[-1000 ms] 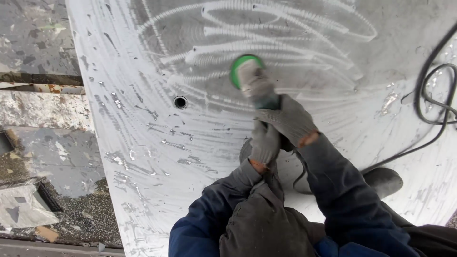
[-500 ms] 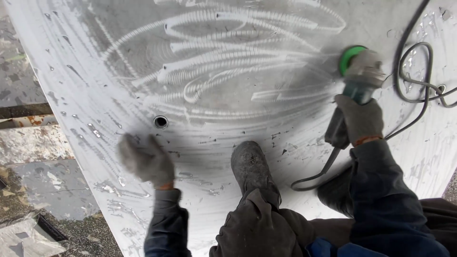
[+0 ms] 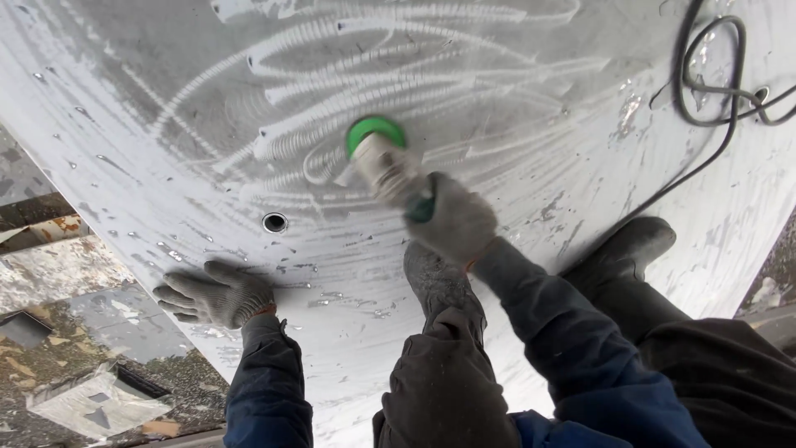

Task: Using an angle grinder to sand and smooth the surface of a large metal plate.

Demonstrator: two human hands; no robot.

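My right hand [image 3: 452, 222], in a grey knit glove, grips a power grinder [image 3: 383, 163] with a green guard and a pale body, blurred by motion, pressed to a large white curved metal panel [image 3: 514, 75]. Bright swirling scratch marks cover the panel above the tool. My left hand [image 3: 214, 294], also gloved, lies flat with spread fingers on the panel's lower left edge, just below a small round hole [image 3: 274, 222]. Both of my dark boots [image 3: 439, 278] stand on the panel, and my knees fill the bottom of the view.
A black power cable [image 3: 705, 91] loops across the panel's upper right and runs down toward my right boot [image 3: 630, 249]. Left of the panel lies rough ground [image 3: 75, 348] with debris, a rusty bar and flat scraps.
The grinder has swung from the panel's right side to the middle, leftward. My left hand has settled flat on the panel edge. The camera moved closer.
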